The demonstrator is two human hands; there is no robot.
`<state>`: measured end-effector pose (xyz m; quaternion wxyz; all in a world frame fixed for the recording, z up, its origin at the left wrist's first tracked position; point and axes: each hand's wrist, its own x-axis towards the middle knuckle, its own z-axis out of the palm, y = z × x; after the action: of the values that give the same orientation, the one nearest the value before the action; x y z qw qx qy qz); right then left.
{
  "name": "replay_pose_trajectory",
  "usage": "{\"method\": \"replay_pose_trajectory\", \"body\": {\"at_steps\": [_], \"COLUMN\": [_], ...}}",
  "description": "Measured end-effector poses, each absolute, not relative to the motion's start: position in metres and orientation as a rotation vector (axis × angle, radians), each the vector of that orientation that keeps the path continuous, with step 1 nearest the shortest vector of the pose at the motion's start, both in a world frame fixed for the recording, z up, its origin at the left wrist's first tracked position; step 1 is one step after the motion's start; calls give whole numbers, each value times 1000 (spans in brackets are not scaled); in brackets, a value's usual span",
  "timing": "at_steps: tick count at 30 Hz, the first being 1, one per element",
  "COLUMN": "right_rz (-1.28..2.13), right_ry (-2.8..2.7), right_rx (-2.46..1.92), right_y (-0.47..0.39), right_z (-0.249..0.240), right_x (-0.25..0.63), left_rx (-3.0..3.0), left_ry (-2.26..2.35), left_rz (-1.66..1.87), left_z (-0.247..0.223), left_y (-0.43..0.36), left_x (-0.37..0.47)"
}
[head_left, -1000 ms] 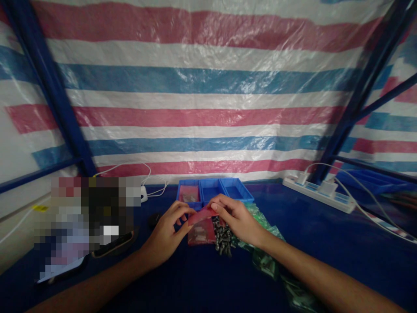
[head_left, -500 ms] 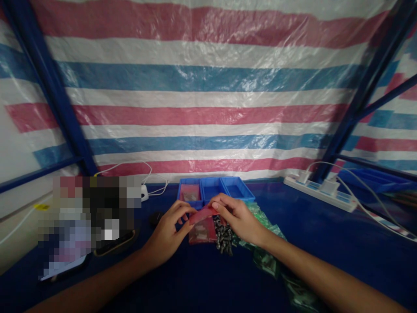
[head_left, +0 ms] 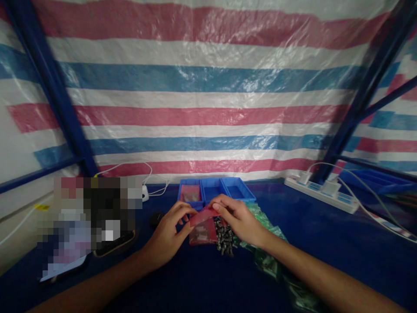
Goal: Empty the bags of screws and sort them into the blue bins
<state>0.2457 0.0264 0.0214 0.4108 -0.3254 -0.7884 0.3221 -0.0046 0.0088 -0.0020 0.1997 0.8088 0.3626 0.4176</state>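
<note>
A small red-tinted plastic bag (head_left: 204, 216) is stretched between my two hands above the table. My left hand (head_left: 172, 226) pinches its left end between thumb and fingers. My right hand (head_left: 236, 217) grips the right end the same way. Just below lies another red plastic bag (head_left: 202, 234) with small pale pieces inside. Beside it, under my right hand, is a heap of small dark metal parts (head_left: 224, 241), too small to name. Green plastic bags (head_left: 269, 263) with contents lie along the right side, partly hidden by my right forearm.
Three joined blue bins (head_left: 239, 189) stand at the back; the left one holds a red bag (head_left: 190, 193). A white power strip (head_left: 321, 195) with plugs and cables lies at right. A black phone-like object (head_left: 115, 244) and a blurred-out area are at left. A striped sheet (head_left: 208, 78) hangs behind.
Almost nothing differs. The right end of the held red bag sits slightly higher, so the bag is a little more tilted. Both hands keep their pinch.
</note>
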Motion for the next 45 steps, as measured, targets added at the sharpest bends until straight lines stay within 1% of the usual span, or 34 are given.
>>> {"method": "replay_pose_trajectory", "body": {"at_steps": [10,16,22,33,45], "right_rz": [803,830,807,920,943], "right_ry": [-2021,-2056,-2007,-1938,-1896], "right_rx": [-805,-792,-780,-817,-788], "right_y": [22,20,24,28,31], "right_z": [27,26,22,8,10], "right_x": [246,246,245,244,244], "left_rx": [2235,2155,2106,2160,2233], "left_ry": [1006,1079,1130,1036,928], "left_rz": [1198,1205,1149,1122,1161], "left_z": [1,-3,-8,-6,7], "left_y": [5,5,9,6,0], "left_x": [-5,-5,-5,-4,-3]}}
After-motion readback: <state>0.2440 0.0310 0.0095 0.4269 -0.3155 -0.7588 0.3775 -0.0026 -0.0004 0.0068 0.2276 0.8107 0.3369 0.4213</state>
